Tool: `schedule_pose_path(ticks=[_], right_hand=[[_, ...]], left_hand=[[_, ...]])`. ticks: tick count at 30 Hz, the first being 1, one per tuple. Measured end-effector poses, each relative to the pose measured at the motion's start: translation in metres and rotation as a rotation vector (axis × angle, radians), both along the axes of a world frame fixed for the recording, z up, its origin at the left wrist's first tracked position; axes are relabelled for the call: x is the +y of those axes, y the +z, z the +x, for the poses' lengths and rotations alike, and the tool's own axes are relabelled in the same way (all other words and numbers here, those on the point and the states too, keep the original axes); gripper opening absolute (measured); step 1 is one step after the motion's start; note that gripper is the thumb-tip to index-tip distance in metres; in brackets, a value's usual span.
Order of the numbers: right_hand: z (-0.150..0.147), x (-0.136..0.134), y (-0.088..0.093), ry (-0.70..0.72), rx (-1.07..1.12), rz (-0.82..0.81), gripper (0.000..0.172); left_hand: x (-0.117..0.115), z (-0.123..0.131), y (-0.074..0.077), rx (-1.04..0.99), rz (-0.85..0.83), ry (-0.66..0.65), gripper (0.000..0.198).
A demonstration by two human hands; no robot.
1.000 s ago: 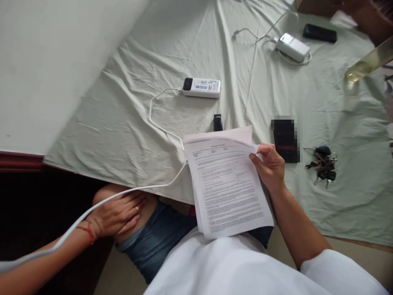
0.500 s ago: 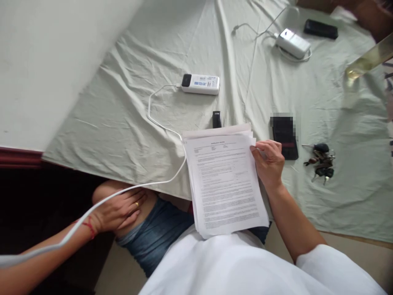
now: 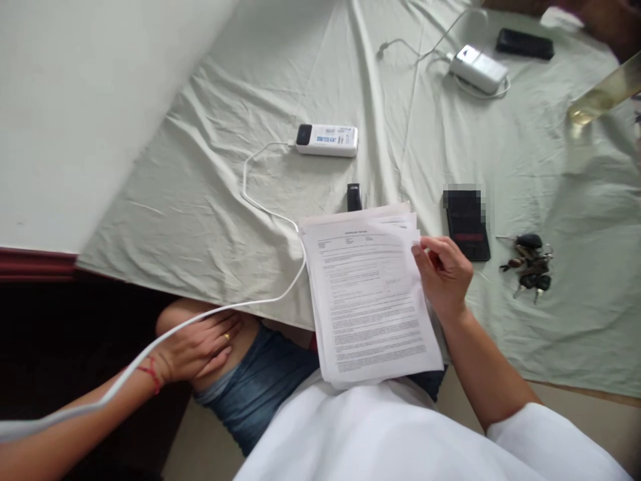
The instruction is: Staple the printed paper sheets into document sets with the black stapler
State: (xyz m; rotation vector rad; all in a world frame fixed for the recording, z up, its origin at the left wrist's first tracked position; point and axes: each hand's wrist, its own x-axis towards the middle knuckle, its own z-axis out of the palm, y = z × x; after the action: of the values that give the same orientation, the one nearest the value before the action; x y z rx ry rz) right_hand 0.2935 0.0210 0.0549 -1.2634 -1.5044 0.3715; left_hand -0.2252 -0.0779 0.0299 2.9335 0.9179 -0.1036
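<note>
A stack of printed sheets of paper (image 3: 373,300) lies partly on the cloth-covered table and partly over my lap. Its edges are a little uneven. My right hand (image 3: 445,274) pinches the top sheet near its upper right corner, thumb and forefinger closed on the edge. That corner looks slightly raised from the stack. My left hand (image 3: 207,344) rests flat on my left knee, fingers stretched out and holding nothing. A white cable (image 3: 270,297) runs across that forearm and on to a white power bank (image 3: 328,140).
A black object (image 3: 354,197) pokes out behind the papers. Right of my hand lie a black phone (image 3: 468,230) and a bunch of keys (image 3: 531,260). Farther back are a white device with a cable (image 3: 478,69), a dark case (image 3: 525,44) and a glass container (image 3: 601,100).
My right hand has shifted slightly right and down, opening its grip shape a little and lifting the top sheet's corner. My left hand stays on the knee.
</note>
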Motion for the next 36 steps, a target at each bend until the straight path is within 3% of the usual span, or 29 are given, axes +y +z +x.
schedule_pose_path(ticks=[4,8,13,23,32,36], right_hand=[[0.001,-0.001,-0.001,0.170,0.046,-0.084,0.020],[0.005,-0.002,0.001,0.229,0.055,-0.127,0.018],[0.005,0.000,0.001,0.194,-0.092,-0.048,0.010],[0.006,0.002,-0.009,0.135,-0.216,-0.010,0.016],[0.003,0.004,-0.011,0.240,-0.049,-0.113,0.010],[0.002,0.004,-0.017,0.164,0.086,-0.226,0.014]], left_hand=[[0.000,0.000,0.001,0.000,-0.002,-0.008,0.037],[0.000,0.000,0.002,0.013,-0.007,-0.019,0.035],[0.000,0.001,0.002,-0.010,0.002,-0.001,0.035],[-0.001,-0.002,0.000,-0.010,-0.015,0.021,0.037],[0.001,0.002,0.002,-0.038,0.009,-0.002,0.035],[0.000,0.003,0.002,-0.039,0.005,0.001,0.037]])
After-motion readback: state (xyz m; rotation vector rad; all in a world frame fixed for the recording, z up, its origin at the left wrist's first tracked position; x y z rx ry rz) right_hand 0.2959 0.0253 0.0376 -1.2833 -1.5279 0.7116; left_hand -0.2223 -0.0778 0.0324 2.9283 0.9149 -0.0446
